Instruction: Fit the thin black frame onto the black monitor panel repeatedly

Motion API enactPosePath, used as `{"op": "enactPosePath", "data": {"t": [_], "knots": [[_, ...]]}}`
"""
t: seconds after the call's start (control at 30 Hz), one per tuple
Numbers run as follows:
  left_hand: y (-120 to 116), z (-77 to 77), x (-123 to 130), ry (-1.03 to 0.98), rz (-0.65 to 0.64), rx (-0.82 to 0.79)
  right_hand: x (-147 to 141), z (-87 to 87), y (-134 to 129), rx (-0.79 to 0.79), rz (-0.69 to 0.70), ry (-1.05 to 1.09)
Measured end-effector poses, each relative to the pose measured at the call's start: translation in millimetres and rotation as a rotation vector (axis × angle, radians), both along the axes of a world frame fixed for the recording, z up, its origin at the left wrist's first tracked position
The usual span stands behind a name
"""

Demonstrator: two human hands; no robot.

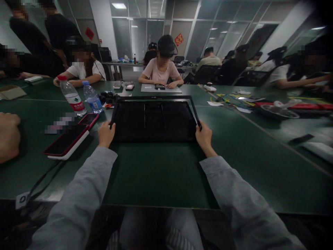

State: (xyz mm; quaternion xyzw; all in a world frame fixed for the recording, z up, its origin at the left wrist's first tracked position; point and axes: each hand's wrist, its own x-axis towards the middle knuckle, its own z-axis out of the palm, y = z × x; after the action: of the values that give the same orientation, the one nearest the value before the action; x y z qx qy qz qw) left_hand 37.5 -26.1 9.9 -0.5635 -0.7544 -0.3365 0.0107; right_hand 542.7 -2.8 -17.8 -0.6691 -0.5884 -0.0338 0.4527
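Observation:
Both my hands grip a thin black monitor bezel [171,98], a rectangular frame with a small light logo on its far bar. My left hand [106,134] closes round its left side, and my right hand [204,135] round its right side. Below and within the frame is a black monitor back cover [130,121], flat on the green table, with a raised rectangular outline in its middle. The bezel's far bar sits higher than the cover's far edge. Whether bezel and cover touch along the near edge I cannot tell.
Left of my hand lie a red-cased phone [67,140] on a white block, a red-capped bottle [73,97] and a blue-capped bottle [92,99]. Another person's hand [9,137] rests far left. Wires [229,99] and a round dish [279,111] lie right. A person [161,71] works opposite.

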Motion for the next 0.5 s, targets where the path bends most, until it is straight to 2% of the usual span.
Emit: {"op": "enactPosePath", "data": {"t": [0.3,0.5], "knots": [[-2,7.3,-3,-0.116,-0.015,-0.072,7,-7.2,10,-0.074,0.039,0.024],[-1,4.9,-14,-0.06,-0.054,-0.08,7,-6.6,10,-0.109,0.02,0.063]]}}
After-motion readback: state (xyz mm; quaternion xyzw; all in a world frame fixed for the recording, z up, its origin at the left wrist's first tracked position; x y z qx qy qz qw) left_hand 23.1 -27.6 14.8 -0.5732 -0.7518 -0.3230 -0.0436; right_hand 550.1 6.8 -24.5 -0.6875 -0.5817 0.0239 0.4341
